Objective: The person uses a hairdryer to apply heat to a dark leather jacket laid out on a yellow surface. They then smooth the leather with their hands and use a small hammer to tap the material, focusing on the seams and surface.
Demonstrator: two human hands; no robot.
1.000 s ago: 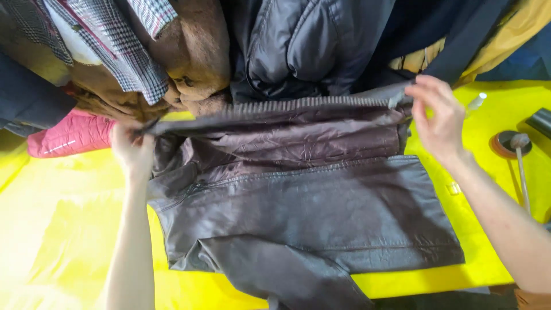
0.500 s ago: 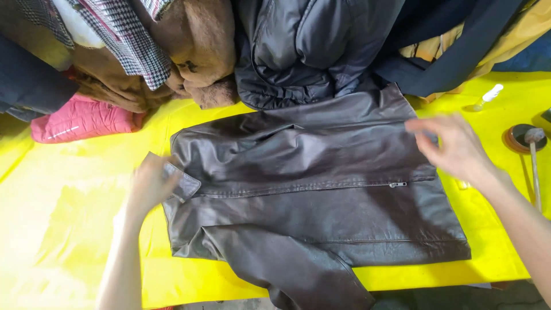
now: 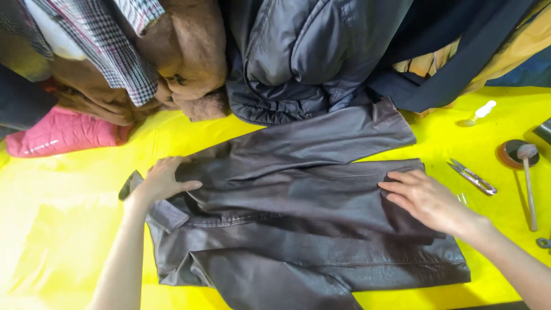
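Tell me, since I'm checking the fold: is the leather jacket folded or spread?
Folded. The dark leather jacket lies doubled on the yellow table, both hands pressing it flat.

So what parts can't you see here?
- Head view: the jacket has its lower sleeve cut off by the bottom edge.
- The clothes pile runs past the top edge.
- The table under the jacket is covered.
- Left hand and right hand have their palms facing down, unseen.

Head view — steeply downward, close
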